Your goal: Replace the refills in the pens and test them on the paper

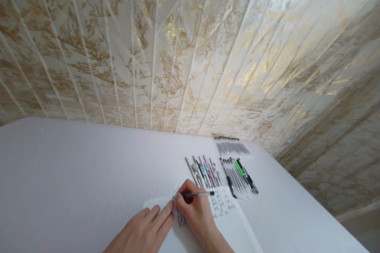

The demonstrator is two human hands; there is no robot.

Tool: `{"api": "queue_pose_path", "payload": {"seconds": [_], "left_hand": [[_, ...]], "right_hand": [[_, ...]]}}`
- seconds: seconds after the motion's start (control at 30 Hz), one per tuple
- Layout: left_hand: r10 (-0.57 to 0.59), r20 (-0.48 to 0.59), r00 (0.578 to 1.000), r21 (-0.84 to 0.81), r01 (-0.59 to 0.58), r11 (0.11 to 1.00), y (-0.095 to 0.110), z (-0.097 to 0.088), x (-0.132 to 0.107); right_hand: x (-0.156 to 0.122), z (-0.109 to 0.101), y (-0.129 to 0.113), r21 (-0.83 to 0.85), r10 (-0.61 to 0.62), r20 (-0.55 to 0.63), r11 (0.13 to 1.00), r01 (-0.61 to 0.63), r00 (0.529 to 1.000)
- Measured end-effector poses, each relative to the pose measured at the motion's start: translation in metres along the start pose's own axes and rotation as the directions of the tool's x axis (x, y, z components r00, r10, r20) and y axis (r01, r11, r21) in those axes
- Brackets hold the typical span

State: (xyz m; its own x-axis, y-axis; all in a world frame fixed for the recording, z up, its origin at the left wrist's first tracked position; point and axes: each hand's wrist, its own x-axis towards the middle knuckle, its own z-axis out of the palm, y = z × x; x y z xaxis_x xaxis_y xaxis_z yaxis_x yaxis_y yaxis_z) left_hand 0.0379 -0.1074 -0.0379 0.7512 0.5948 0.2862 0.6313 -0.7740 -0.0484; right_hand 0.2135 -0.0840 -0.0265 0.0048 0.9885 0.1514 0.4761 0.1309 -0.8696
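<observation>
My right hand (194,207) grips a pen (202,194) with a dark grip, a clear barrel and a black end. Its tip meets the upper left part of a white sheet of paper (231,231), mostly hidden by my fingers. Rows of dark handwriting (221,204) show to the right of that hand, and more dark marks lie under its left side. My left hand (148,225) rests flat on the paper's left side, fingers stretched out, with the fingertips close to the pen tip.
Beyond the paper lie several pastel and grey pens (204,172) side by side. To their right are several clear and black pens (234,177), with a bright green one (239,167). A row of thin refills or pens (233,147) lies at the back of the white table (89,177), against a gold-patterned curtain (166,67).
</observation>
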Motion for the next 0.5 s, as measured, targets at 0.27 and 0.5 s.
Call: {"api": "queue_pose_path", "payload": {"seconds": [0.27, 0.5], "left_hand": [[0.022, 0.033, 0.999, 0.024, -0.022, 0.999, -0.001, -0.009, 0.002], [0.031, -0.015, 0.999, -0.006, -0.031, 0.999, -0.004, 0.003, 0.002]], "right_hand": [[0.001, 0.001, 0.002, -0.005, -0.001, -0.006, 1.000, 0.001, 1.000], [0.001, 0.001, 0.001, -0.007, 0.008, -0.020, 1.000, -0.008, 1.000]]}}
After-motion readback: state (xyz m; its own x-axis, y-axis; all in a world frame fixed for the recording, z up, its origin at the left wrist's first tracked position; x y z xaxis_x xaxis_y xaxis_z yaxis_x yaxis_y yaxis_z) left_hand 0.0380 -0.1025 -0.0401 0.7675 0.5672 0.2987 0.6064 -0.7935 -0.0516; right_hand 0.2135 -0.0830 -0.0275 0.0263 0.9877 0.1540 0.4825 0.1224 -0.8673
